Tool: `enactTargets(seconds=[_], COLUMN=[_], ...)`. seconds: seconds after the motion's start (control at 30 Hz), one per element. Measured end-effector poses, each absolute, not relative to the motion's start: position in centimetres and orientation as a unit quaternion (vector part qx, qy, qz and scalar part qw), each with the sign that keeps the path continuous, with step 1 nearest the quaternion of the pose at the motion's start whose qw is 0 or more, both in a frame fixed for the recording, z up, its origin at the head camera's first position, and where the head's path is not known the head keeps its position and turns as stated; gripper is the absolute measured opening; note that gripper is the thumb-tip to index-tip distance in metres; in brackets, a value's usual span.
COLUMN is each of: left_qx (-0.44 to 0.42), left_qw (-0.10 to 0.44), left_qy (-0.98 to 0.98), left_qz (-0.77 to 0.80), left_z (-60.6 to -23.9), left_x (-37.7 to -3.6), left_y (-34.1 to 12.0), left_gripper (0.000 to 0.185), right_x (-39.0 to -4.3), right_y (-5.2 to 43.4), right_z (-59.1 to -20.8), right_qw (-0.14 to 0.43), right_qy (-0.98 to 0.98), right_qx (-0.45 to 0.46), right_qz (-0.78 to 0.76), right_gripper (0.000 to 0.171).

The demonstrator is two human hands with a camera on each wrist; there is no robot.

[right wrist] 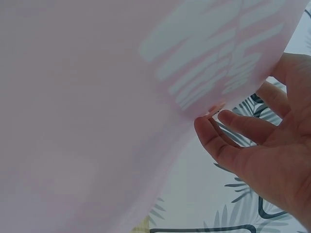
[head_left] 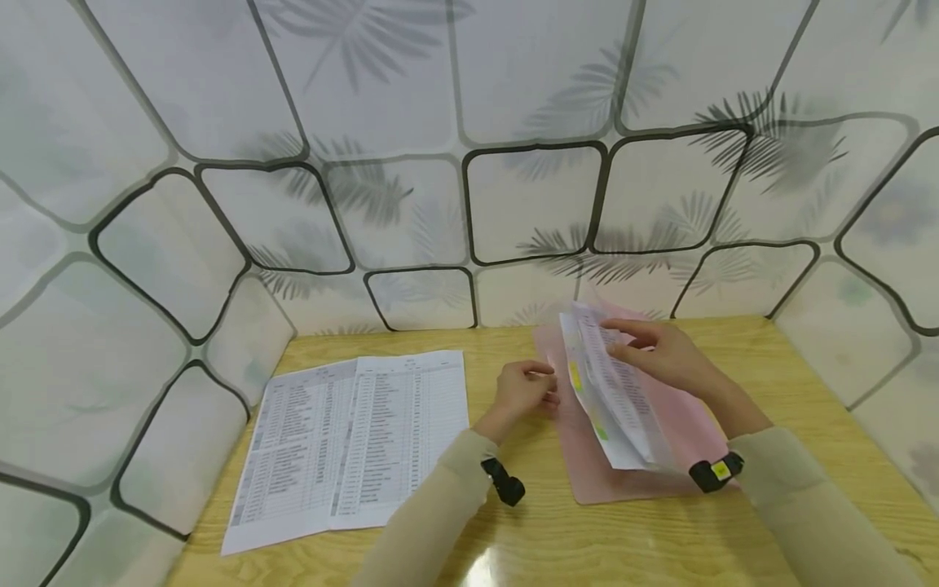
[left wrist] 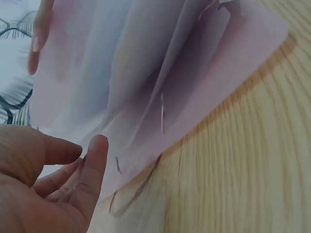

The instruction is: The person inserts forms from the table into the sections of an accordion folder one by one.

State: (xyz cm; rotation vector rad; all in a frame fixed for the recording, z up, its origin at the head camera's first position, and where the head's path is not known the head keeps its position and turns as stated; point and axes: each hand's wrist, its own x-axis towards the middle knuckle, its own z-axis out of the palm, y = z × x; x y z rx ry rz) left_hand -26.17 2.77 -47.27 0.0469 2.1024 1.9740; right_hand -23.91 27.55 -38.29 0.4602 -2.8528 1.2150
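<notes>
A pink-covered booklet (head_left: pixel 597 485) lies on the wooden table, partly opened, its white printed pages (head_left: pixel 612 367) lifted and fanned. Yellow and green marks show along the page edges. My right hand (head_left: pixel 660 355) pinches the raised sheets near their upper edge. In the right wrist view a large translucent pink cover (right wrist: pixel 87 121) fills the left side, with fingertips right at its edge. My left hand (head_left: pixel 524 387) is beside the booklet's left edge, fingers loosely bent and thumb apart from the index finger. Thin brown cord (left wrist: pixel 138 189) loops out of the pink edge near that hand.
Two printed table sheets (head_left: pixel 352 440) lie side by side at the left of the table (head_left: pixel 528 538). Wall panels patterned with leaves (head_left: pixel 411 212) close off the back and both sides. Each wrist carries a black strap camera (head_left: pixel 502 481).
</notes>
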Motion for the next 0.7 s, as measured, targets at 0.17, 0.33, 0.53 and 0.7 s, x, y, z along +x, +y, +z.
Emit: enactTargets(seconds=[0.17, 0.33, 0.53, 0.7], left_qx=[0.039, 0.057, 0.041, 0.008], left_qw=[0.125, 0.129, 0.108, 0.073], left_qy=[0.751, 0.796, 0.813, 0.828], left_qz=[0.648, 0.589, 0.570, 0.556], left_z=[-47.2, -46.8, -46.1, -45.5], left_x=[-26.1, -26.3, -26.3, -26.2], left_y=[-0.1, -3.5, -8.0, -12.0], left_gripper=[0.026, 0.032, 0.035, 0.037], right_x=[-24.0, -24.0, -23.8, -23.8], right_y=[27.5, 27.5, 27.5, 27.5], right_z=[-38.2, -38.1, -38.0, -38.0], right_qw=[0.000, -0.004, -0.008, -0.007], right_qy=[-0.913, -0.915, -0.913, -0.914], right_qx=[0.145, 0.140, 0.134, 0.135], right_qz=[0.381, 0.379, 0.385, 0.383], right_gripper=[0.051, 0.051, 0.052, 0.052])
